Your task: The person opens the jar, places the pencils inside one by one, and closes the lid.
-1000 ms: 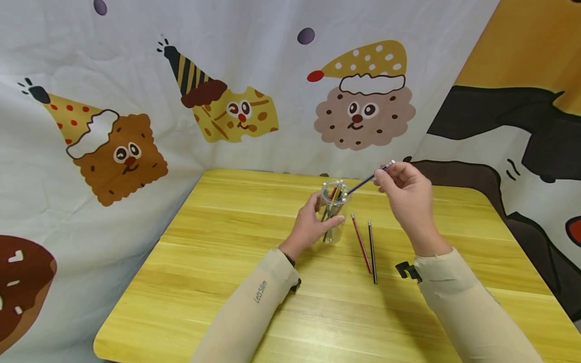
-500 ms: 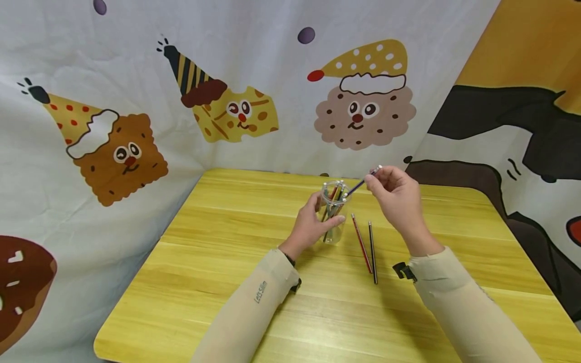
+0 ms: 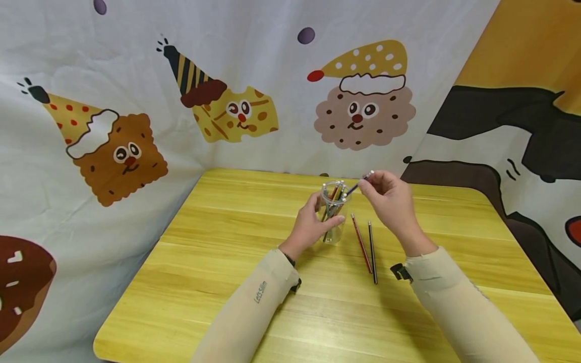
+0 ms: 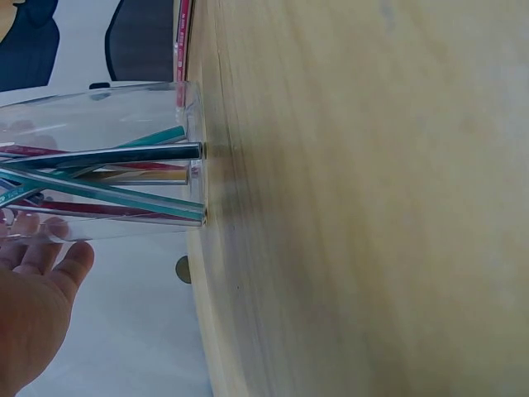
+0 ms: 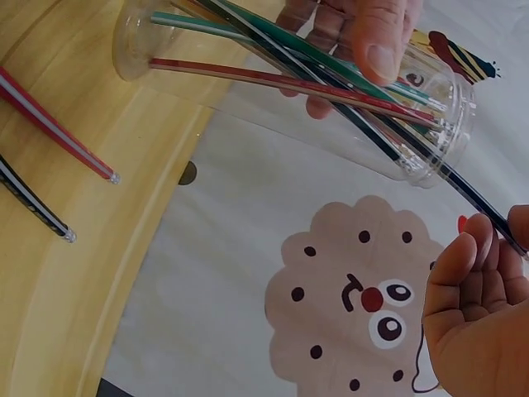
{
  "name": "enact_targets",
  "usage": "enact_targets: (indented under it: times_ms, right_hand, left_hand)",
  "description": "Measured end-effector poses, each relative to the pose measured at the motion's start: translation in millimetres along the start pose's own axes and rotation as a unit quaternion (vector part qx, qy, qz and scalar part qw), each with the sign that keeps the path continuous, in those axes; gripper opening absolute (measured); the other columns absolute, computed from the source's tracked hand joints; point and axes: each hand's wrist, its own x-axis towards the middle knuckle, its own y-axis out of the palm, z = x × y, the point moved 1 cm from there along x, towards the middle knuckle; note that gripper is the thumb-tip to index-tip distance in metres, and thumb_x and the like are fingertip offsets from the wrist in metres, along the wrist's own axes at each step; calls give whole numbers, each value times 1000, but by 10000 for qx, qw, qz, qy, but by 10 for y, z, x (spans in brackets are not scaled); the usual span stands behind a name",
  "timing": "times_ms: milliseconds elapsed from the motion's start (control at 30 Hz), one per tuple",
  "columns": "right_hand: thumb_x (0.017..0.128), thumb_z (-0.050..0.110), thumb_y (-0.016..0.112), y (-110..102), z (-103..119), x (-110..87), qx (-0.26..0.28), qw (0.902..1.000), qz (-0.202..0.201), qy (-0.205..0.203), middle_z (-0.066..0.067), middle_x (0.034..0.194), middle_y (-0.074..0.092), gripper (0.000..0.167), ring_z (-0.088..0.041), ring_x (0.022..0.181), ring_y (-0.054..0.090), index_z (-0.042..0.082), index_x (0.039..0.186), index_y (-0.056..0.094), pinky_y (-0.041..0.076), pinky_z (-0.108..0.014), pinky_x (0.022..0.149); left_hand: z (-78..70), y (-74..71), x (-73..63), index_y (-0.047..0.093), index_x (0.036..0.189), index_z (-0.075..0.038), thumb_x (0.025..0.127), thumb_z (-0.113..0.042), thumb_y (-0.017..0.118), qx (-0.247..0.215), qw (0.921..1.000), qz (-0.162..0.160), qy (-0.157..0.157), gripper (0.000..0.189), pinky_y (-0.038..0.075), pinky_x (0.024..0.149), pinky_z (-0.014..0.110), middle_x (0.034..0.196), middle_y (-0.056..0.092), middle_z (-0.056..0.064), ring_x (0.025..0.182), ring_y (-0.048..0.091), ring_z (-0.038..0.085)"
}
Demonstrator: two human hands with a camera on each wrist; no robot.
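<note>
Just right of frame centre, the fingers of the right hand (image 3: 394, 205) pinch the dark pencil (image 5: 473, 196), which slants into the mouth of the clear jar (image 3: 336, 235). The left hand (image 3: 309, 226) grips the jar; brace it against the counter (image 3: 227, 247). Guide the pencil lengthwise, avoiding the other pencils (image 5: 248, 78).

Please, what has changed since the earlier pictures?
The right hand, pinching a dark blue pencil, has moved left and slightly down toward the jar, so the pencil reaches deeper inside. Nothing was gripped or released. The left hand still holds the jar; the red pencil and black pencil on the table lie unmoved.
</note>
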Motion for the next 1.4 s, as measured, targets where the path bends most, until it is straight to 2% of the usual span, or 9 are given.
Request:
enact_targets:
  times_ms: [200,600,1300,1400]
  right_hand:
    - [105,22,72,48,-39,-11,-157,9997,188,97,-16,102,74,24,-6,80,61,-1,112,71,51,-11,69]
    - [106,29,71,130,-147,-15,-540,9977,378,184,-13,97,76,24,-14,77,60,5,108,73,49,-15,65]
    - [106,32,70,149,-212,-25,-736,9957,511,254,-10,95,76,25,-13,76,61,8,109,75,50,-19,64]
    - [107,31,69,161,-211,-25,-741,9956,534,202,-10,97,77,25,-13,77,62,8,111,76,50,-19,64]
  left_hand:
    - [-3,2,-1,43,160,-21,92,-48,84,-23,10000,-30,-40,84,49,119,50,153,60,2,144,56,22]
    - [7,3,-6,43,159,-23,93,-49,84,-43,10000,-21,-32,82,49,119,50,154,59,1,146,55,22]
    - [-32,15,9,42,160,-24,94,-41,84,-92,9999,31,-123,79,49,119,52,152,60,2,144,56,22]
    - [-22,5,-2,43,159,-25,94,-44,83,-66,9999,22,-138,79,50,118,53,151,61,2,144,56,22]
